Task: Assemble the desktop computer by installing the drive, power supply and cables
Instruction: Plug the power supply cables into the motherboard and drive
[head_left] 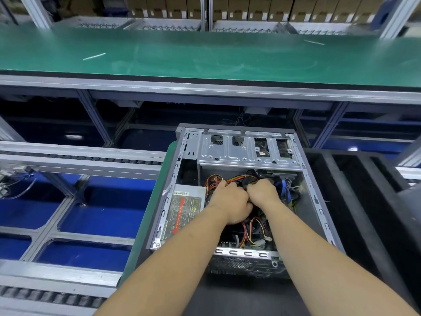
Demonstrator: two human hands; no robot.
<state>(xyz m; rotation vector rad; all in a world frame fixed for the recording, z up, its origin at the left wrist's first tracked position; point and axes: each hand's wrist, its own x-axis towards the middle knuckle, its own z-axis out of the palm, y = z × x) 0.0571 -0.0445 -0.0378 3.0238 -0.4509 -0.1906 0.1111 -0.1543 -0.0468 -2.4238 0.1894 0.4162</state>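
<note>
**Both hands buried in the case wiring**

The left hand (pixel 230 199) and right hand (pixel 262 192) meet knuckle to knuckle inside the open computer case (pixel 316 201), fingers curled into the red-and-yellow cable bundle (pixel 237 179); what each pinches is hidden. The power supply (pixel 184 208) sits at the case's left, the drive cage (pixel 246 149) beyond. The green bench (pixel 205 55) lies farther off.

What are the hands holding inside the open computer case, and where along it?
Both the left hand and right hand grip the red, yellow and black cable bundle mid-length; the exact hold is hidden.
</note>
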